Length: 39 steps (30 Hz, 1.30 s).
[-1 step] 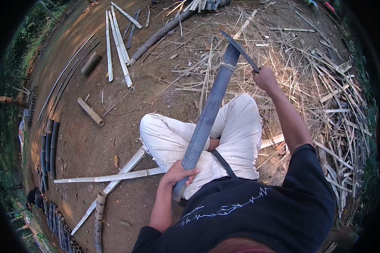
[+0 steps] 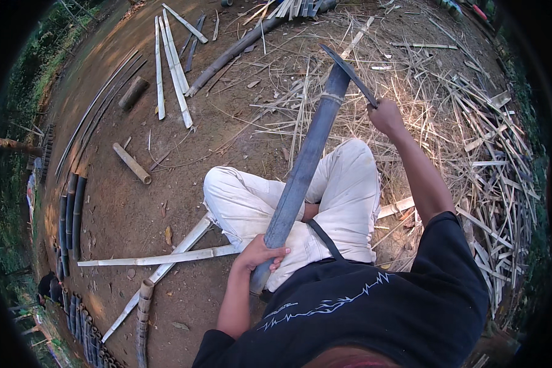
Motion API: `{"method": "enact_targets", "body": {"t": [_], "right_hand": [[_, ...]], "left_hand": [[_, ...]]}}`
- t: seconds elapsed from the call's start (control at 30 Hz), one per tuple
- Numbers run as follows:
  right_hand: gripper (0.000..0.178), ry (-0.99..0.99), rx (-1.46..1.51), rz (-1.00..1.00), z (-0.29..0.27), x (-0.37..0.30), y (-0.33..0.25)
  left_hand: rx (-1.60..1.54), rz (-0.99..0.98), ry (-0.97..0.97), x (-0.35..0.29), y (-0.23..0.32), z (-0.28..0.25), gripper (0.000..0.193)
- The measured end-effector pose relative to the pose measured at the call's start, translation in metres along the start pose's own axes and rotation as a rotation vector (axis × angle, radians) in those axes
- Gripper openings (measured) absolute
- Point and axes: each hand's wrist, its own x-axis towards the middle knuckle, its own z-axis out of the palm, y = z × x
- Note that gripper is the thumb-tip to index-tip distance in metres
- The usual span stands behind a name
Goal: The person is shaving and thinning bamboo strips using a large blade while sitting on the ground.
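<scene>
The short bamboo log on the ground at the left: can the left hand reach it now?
Probably not: the left hand grips the bamboo pole, and the short log lies beyond the bent knee.

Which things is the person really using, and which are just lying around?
In use:
long grey bamboo pole, gripped by left hand
dark long-bladed knife, in right hand

Lying about:
pale split bamboo strips
short brown bamboo stub
dry bamboo shavings

Bare dirt ground (image 2: 184, 178) outdoors, pale split bamboo strips (image 2: 173, 64), dry shavings heap (image 2: 472, 135), dark poles (image 2: 70, 214), greenery at edge, sunlit patches
</scene>
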Motion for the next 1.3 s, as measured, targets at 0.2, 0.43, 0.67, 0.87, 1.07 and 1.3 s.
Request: {"method": "enact_targets", "body": {"t": [0.2, 0.43, 0.67, 0.87, 1.07, 1.3], "right_hand": [[0.024, -0.164, -0.339, -0.9, -0.003, -0.071, -0.04], [0.02, -0.011, -0.176, -0.137, -0.013, -0.004, -0.032], [0.024, -0.17, -0.365, -0.386, -0.038, -0.05, -0.049], [0.027, -0.08, -0.218, -0.286, -0.018, -0.053, -0.031], [0.03, -0.011, -0.019, -0.058, 0.004, -0.049, -0.004], [0.03, -0.063, -0.212, -0.407, 0.017, -0.077, 0.018]], "left_hand": [[-0.044, -0.028, 0.006, 0.0, -0.005, -0.002, 0.027], [0.111, 0.04, 0.178, -0.004, -0.011, 0.011, 0.026], [0.139, 0.036, 0.228, -0.011, -0.006, 0.019, 0.027], [0.13, 0.062, 0.201, -0.01, -0.008, 0.015, 0.025], [0.048, 0.001, 0.117, -0.005, -0.004, 0.007, 0.025], [-0.004, 0.016, 0.055, -0.002, -0.008, 0.0, 0.025]]}}
